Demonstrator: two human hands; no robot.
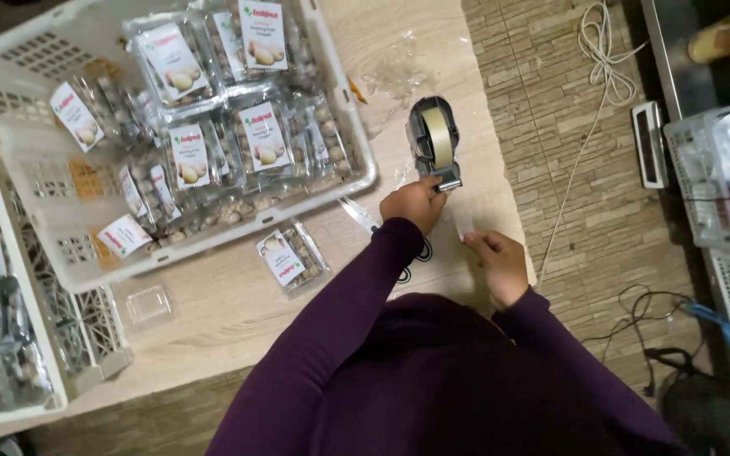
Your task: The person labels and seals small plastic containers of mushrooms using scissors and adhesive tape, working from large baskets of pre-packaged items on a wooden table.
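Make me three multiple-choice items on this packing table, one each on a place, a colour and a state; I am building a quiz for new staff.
1. Where does the tape dispenser stand?
A. on the table, right of the white crate
B. inside the crate
C. on the floor

2. What colour are the person's sleeves?
A. yellow
B. dark purple
C. white

3. What is the left hand doing?
A. resting in the crate
B. holding scissors
C. at the dispenser's cutter end

Answers:
1. A, it sits on the wood tabletop beside the crate's right wall.
2. B, both arms show dark purple cloth.
3. C, its fingers meet the dispenser's near end, while the right hand holds a pale strip nearby.
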